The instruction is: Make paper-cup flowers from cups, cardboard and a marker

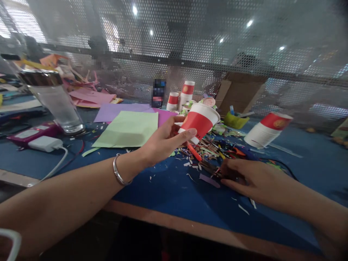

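Observation:
A red and white paper cup (199,122), tilted with its rim up to the right, is held above the table in my left hand (163,142), thumb in front and fingers behind. Low over the tabletop, my right hand (244,175) has its fingers curled around what looks like dark scissors (210,167); their handles are mostly hidden by the hand. Beside the blades lie a purple paper strip (209,180) and a red-orange stick-like tool (194,152). Paper scraps (209,149) are heaped behind them.
Green paper (127,128) and purple paper (116,111) lie at centre left. A glass bottle (58,105) and white charger (45,143) stand left. Stacked cups (265,131) lean right; another stack (187,95) stands behind. A phone (159,93) is upright near the perforated screen (201,43).

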{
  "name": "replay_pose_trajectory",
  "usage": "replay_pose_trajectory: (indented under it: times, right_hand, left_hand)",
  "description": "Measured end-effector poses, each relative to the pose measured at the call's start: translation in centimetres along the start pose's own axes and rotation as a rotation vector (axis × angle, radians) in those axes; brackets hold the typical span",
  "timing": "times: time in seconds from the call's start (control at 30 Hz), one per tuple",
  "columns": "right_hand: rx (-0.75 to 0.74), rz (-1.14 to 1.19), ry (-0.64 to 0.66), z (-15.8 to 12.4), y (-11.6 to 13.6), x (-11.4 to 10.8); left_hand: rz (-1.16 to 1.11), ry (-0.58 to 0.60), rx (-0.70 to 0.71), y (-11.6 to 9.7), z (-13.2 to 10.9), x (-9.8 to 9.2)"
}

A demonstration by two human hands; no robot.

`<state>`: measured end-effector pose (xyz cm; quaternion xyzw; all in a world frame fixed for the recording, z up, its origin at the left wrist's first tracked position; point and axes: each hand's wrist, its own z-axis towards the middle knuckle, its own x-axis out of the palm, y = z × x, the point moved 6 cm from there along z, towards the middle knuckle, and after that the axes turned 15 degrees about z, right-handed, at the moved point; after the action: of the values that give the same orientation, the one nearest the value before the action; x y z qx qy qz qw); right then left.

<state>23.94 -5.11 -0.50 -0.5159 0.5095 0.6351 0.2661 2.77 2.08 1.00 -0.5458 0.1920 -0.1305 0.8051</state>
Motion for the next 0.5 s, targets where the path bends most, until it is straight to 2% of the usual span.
replay_pose_trajectory:
  times: [0.17, 0.33, 0.5]
  right_hand:
    - [-0.054, -0.137, 0.020, -0.2, 0.8, 0.8]
    - [0.003, -0.213, -0.033, 0.2, 0.7, 0.6]
    - [0.003, -0.076, -0.134, 0.6, -0.7, -1.0]
  left_hand:
    - [0.024, -0.021, -0.020, 0.5, 0.1, 0.0]
    - [0.011, -0.035, -0.028, 0.5, 0.0, 0.0]
    - [-0.146, -0.030, -0.065, -0.2, -0.3, 0.4]
